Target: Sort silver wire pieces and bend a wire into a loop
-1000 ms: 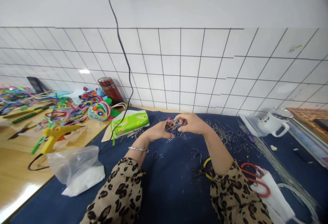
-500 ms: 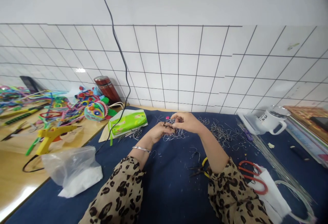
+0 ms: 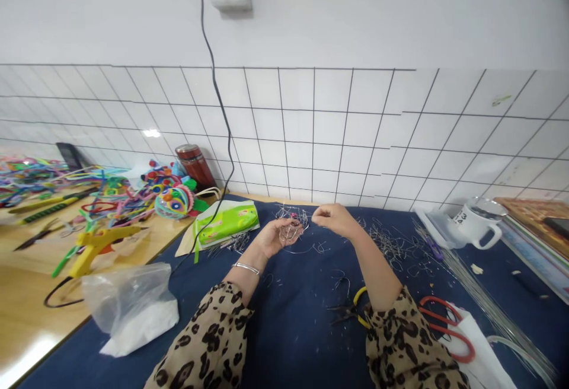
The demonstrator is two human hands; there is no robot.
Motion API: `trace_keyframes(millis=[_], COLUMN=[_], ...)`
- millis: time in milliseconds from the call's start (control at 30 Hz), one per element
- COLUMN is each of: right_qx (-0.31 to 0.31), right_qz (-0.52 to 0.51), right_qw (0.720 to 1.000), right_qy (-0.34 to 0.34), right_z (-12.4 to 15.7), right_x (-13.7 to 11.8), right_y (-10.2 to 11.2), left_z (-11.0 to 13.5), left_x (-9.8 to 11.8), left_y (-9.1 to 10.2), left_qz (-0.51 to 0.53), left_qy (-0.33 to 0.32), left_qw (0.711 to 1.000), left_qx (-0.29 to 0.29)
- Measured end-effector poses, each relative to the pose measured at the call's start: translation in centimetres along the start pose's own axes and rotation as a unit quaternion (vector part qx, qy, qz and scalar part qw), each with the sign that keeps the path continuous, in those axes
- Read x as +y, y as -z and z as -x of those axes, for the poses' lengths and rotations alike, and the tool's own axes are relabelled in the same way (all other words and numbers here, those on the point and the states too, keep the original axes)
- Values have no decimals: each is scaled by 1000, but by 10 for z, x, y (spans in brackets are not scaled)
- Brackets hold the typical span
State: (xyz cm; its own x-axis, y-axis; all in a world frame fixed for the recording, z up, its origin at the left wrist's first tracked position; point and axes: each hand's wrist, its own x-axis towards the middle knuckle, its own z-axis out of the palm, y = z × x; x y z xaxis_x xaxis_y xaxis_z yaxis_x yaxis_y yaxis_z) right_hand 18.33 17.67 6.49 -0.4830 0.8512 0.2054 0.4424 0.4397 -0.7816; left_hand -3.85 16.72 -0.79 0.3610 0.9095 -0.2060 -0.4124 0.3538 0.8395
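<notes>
My left hand (image 3: 273, 238), palm turned up, holds a loop-shaped piece of bent silver wire (image 3: 290, 232). My right hand (image 3: 335, 220) is closed in a pinch to the right of it. A thin wire seems to run from its fingertips toward the left hand, though it is too fine to see fully. Just behind the left fingers is a small pink piece (image 3: 293, 216) among loose wires. Below my right forearm lie yellow-handled pliers (image 3: 355, 309) on the dark blue cloth (image 3: 302, 318).
Tangled wire (image 3: 391, 244) and a bundle of straight wires (image 3: 489, 300) lie to the right. Red-handled scissors (image 3: 448, 329) and a white mug (image 3: 478, 223) are farther right. At left are a green packet (image 3: 229, 223), a plastic bag (image 3: 133, 306) and a yellow glue gun (image 3: 95, 246).
My hands were together over the wire and are now apart. The right hand has moved to the right, and the left has turned its palm up. The view has tilted upward.
</notes>
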Motion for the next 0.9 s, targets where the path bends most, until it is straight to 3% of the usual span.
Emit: trace_keyframes(millis=[367,533,900], right_qx=[23,42,-47], right_qz=[35,62,63], right_qw=[999,997,996], right_qy=[22,24,48], right_z=[-9,-11,-10], right_x=[6,6,4], right_y=[-36,-51,-44], left_z=[21,21,13], left_x=[8,8,5], left_y=[-24,-25,-14], left_qz=[-54,-80,-170], left_qy=[-53,-90,-152], left_qw=[997,993,973], left_qx=[-16,4,22])
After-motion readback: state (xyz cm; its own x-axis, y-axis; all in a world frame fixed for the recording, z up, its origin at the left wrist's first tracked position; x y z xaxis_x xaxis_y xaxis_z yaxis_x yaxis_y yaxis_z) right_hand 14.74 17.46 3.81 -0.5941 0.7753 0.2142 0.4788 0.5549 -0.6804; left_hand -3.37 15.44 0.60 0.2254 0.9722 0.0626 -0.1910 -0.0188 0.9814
